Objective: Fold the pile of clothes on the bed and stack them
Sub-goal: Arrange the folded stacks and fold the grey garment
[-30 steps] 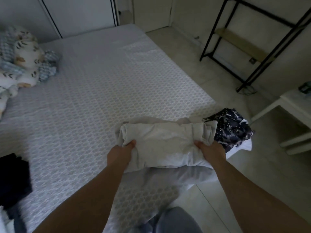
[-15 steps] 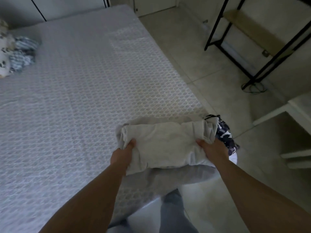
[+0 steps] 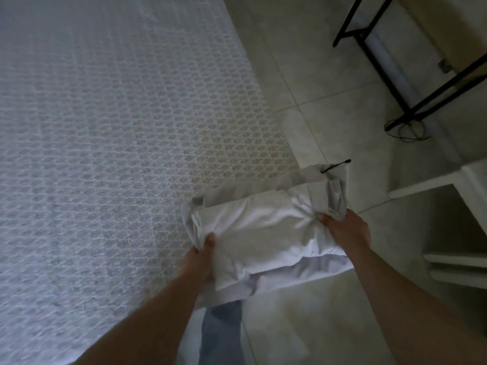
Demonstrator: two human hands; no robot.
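At near-right bed [image 3: 110, 159] corner | folded white garment [image 3: 263, 230] carried flat | left hand [image 3: 201, 255] and right hand [image 3: 345, 231] each grip an end, likely keeping folds intact for stacking.

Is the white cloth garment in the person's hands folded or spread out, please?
Folded: the white cloth garment forms a compact layered bundle, with stacked edges at its left end, held by both hands.

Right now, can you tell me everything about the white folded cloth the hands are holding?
The folded white garment looks like soft cotton, bundled in thick, creased layers. It sits at the bed's corner atop another pale folded piece. The left hand pinches its left end, and the right hand grips the right end, bunching the fabric.
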